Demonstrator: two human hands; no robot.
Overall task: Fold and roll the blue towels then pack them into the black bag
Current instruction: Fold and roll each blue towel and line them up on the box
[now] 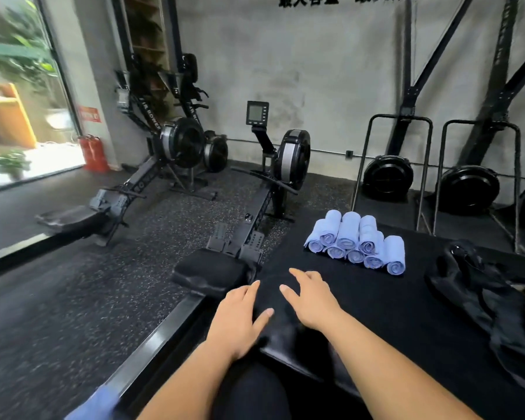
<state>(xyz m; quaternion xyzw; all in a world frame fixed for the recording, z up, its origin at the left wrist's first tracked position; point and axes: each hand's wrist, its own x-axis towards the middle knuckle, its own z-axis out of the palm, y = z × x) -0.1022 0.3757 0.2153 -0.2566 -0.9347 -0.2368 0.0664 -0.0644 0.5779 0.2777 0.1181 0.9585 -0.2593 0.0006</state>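
Rolled blue towels (355,239) are sitting stacked in two tiers at the far left of the black padded surface (391,313). Black bag (479,295) is lying slumped to their right, apart from them. Left hand (240,316) and right hand (312,298) are stretching out side by side nearer the camera, fingers straight, holding nothing. Rowing machine (273,189) is standing on the floor beyond.

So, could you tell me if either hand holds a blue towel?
No, the left hand and right hand are open and empty, apart from the rolled towels.
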